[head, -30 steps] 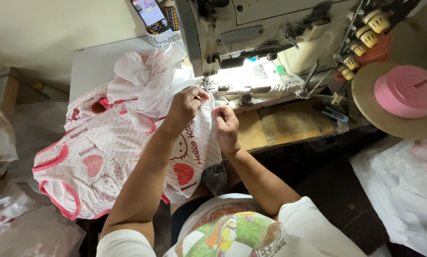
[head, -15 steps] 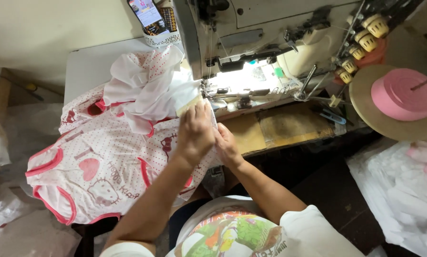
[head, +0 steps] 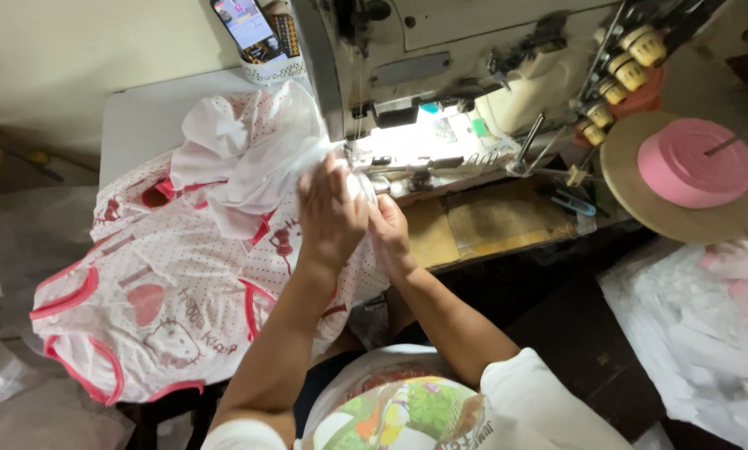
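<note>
Both hands have been edging closer, left hand [head: 330, 218] and right hand [head: 388, 233] gripping the dotted garment [head: 182, 283] beside the sewing machine [head: 440, 83], feeding its edge needleward.

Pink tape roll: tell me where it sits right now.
In the head view, the pink tape roll lies far right on a round tan disc, beside the sewing machine and right of both hands.

A phone [head: 246, 25] is standing in a small holder at eleven o'clock. A roll of pink tape [head: 695, 162] is lying on a round tan disc [head: 632, 187] at three o'clock, with white plastic bags [head: 699, 333] heaping at four o'clock
</note>
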